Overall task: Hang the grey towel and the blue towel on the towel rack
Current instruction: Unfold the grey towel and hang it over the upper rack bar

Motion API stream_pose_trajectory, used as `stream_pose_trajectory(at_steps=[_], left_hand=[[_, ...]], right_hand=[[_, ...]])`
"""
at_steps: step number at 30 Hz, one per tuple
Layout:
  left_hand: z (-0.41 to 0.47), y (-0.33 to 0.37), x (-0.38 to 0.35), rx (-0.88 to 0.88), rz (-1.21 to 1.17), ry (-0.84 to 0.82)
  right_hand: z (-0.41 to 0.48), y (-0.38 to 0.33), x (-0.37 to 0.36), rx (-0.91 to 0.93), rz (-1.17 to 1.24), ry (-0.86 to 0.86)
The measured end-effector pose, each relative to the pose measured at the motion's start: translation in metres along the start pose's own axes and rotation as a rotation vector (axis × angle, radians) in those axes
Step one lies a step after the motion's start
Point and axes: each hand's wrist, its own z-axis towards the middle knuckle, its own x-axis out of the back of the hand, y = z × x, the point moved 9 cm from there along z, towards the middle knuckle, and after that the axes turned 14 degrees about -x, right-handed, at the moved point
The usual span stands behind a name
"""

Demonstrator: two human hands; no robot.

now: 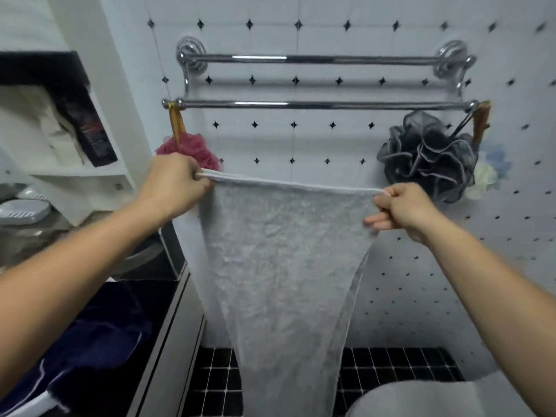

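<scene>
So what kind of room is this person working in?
Most likely a home bathroom: a chrome towel rack is fixed to a tiled wall, and bath sponges, one pink and one grey, hang from its ends.

Only 1 view is given, from a wide-angle camera worn on the person's head. It faces forward and slightly down at a white tiled wall with small black diamonds [391, 182], from close range. Both forearms reach in from the bottom corners. The chrome 2-bar towel rack [325, 104] sits above the left hand [173, 183] and right hand [401, 209]; black floor tiles [400, 365] lie below them. Straight lines bow near the frame edges.
</scene>
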Motion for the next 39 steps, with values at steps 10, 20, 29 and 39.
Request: stream_pose_trajectory(at_steps=[10, 20, 29, 39], left_hand=[[0.046, 0.018, -0.001, 0.069, -0.114, 0.225], [0.086, -0.032, -0.110, 0.713, -1.065, 0.608], [0.186, -0.070, -0.114, 0.293, -0.712, 0.571], [0.256, -0.061, -0.112, 0.222, -1.401, 0.528]], right_hand=[[0.019, -0.056, 0.011, 0.193, 0.120, -0.077], [0.092, -0.091, -0.048, 0.108, 0.327, -0.158], [0.176, -0.134, -0.004, 0.161, 0.749, 0.055], [0.176, -0.209, 0.054, 0.443, 1.125, 0.029]])
